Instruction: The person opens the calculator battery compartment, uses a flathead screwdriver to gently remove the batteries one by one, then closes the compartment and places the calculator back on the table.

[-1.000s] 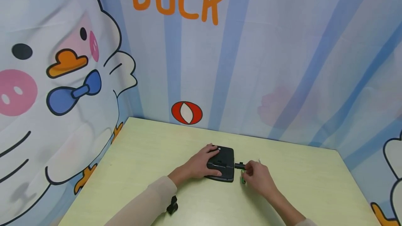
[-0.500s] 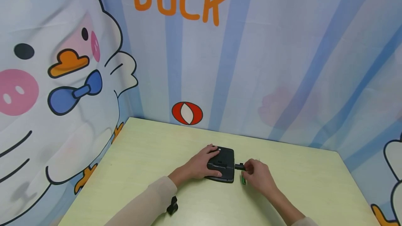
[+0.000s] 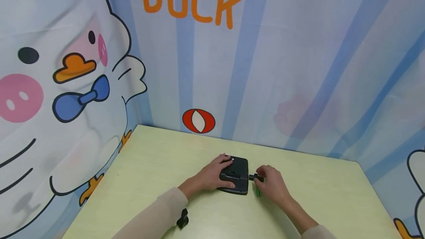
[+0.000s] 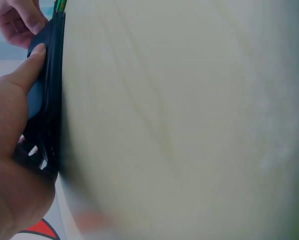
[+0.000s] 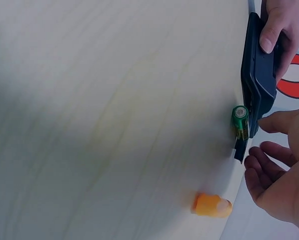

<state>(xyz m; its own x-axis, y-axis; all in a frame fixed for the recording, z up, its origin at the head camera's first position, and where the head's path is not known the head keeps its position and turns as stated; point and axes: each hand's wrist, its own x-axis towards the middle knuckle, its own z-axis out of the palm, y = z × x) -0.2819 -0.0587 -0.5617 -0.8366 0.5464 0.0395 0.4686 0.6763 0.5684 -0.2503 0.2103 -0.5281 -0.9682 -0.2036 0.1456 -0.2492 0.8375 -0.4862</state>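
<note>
A flat black device (image 3: 238, 174) lies on the table with a recess in its upward face. My left hand (image 3: 212, 174) rests on its left part, thumb and fingers spread over the top. Just off the device's right side is a small black strip-like piece (image 3: 255, 177). My right hand (image 3: 272, 185) is right at this piece; in the right wrist view its thumb and fingers stand apart, with a gap between them. A green battery (image 5: 240, 117) lies beside the device's end, below the right thumb in the head view, partly covered there.
A small orange object (image 5: 212, 205) is near the right hand in the right wrist view. Beside the left sleeve sits a small black item (image 3: 182, 220). The pale yellow table (image 3: 166, 150) ends at a printed cloth backdrop (image 3: 299, 47) behind and at the sides.
The right fingertips, earlier together at the black piece's right end, have spread, and more of that piece shows. My left hand and the device keep their place.
</note>
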